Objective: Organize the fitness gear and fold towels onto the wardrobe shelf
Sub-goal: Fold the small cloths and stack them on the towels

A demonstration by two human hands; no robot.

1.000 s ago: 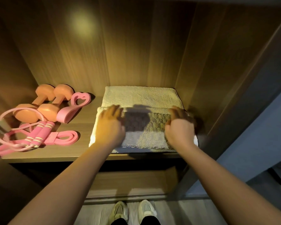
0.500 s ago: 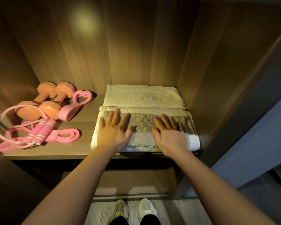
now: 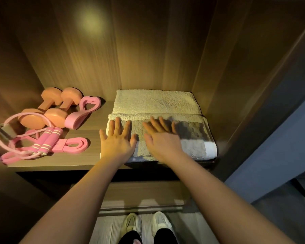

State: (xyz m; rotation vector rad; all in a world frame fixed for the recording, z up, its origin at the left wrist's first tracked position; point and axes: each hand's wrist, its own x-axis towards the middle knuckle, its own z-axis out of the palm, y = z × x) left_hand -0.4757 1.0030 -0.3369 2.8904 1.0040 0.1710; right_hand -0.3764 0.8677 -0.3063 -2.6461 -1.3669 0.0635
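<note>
Two folded towels lie on the right half of the wardrobe shelf [image 3: 88, 131]. The cream towel [image 3: 155, 101] sits at the back; the grey towel [image 3: 192, 136] lies in front of it, near the shelf's edge. My left hand [image 3: 118, 140] lies flat on the grey towel's left part, fingers straight and spread. My right hand [image 3: 162, 138] rests flat on its middle, fingers straight. On the shelf's left sit two orange dumbbells [image 3: 49, 110], a pink heart-shaped band [image 3: 83, 111], a pink skipping rope [image 3: 44, 143] and a pink resistance band [image 3: 72, 145].
The wardrobe's right side panel [image 3: 227, 85] stands close to the towels. A lower shelf [image 3: 143, 192] lies beneath, and my shoes [image 3: 144, 224] show on the floor. A bare strip of shelf runs between the gear and the towels.
Both hands went from curled at the grey towel's outer ends to lying flat with fingers straight, and my right hand has slid left toward the towel's middle.
</note>
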